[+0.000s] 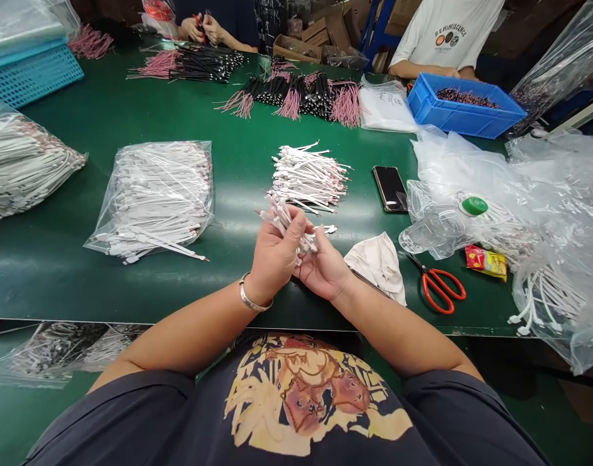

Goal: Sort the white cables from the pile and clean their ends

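A bunch of short white cables (279, 217) is held in front of my chest, above the green table. My left hand (273, 255), with a bangle at its wrist, is closed around the bunch, thumb on top. My right hand (328, 266) cups the near end of the same bunch, its thumb raised beside the cable ends; its fingers are partly hidden. Just beyond my hands lies a loose pile of white cables (309, 175) with reddish tips. One stray cable end (330, 229) shows behind my right thumb.
Left of my hands lies a clear bag of white cables (155, 194). To the right are a phone (391, 189), white cloth (381, 262), orange-handled scissors (441, 290), a clear bottle (435, 228) and plastic bags. Black-and-pink wire bundles (296, 94) and a blue bin (466, 116) sit near two co-workers.
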`<control>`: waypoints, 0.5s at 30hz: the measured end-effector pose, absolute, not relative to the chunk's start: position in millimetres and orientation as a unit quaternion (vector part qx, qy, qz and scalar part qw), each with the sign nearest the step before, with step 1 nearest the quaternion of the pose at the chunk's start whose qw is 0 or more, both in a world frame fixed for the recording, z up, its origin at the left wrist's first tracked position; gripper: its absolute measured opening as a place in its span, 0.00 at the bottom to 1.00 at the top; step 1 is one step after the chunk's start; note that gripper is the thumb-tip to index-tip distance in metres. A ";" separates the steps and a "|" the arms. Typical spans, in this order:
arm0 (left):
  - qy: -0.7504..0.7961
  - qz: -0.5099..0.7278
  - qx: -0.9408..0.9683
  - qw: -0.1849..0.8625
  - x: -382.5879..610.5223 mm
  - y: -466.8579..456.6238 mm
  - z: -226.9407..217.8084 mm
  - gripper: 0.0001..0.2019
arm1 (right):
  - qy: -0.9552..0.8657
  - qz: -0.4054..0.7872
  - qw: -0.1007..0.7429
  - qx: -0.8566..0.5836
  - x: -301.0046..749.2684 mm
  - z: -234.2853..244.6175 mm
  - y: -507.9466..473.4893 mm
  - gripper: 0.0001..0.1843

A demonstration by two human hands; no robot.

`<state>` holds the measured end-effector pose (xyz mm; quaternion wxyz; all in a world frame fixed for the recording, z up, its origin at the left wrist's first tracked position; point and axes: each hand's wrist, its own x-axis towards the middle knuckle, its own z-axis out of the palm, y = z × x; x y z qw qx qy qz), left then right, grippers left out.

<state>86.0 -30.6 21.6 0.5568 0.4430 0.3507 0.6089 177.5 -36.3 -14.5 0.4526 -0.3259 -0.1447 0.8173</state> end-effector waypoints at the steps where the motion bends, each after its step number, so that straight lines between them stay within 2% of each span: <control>1: 0.356 0.596 0.460 0.553 87.4 -31.6 19.0 0.07 | -0.145 0.814 0.457 -0.327 177.5 -14.5 -36.6 0.28; 5: 0.357 0.559 0.521 0.537 88.8 -33.3 12.0 0.08 | -0.181 0.802 0.460 -0.336 178.7 -19.8 -36.1 0.22; 9: 0.326 0.499 0.522 0.610 76.6 -26.3 20.2 0.13 | -0.273 0.735 0.477 -0.396 187.9 -21.4 -31.1 0.17; 12: 0.312 0.447 0.519 0.659 60.7 -17.9 36.0 0.16 | -0.344 0.718 0.476 -0.374 200.1 -14.8 -27.9 0.23; 14: 0.310 0.398 0.540 0.674 51.6 -14.0 45.0 0.18 | -0.408 0.738 0.429 -0.324 206.2 -10.8 -28.9 0.32; 15: 0.303 0.366 0.557 0.681 48.4 -13.0 47.3 0.18 | -0.451 0.738 0.396 -0.308 207.5 -10.2 -30.4 0.33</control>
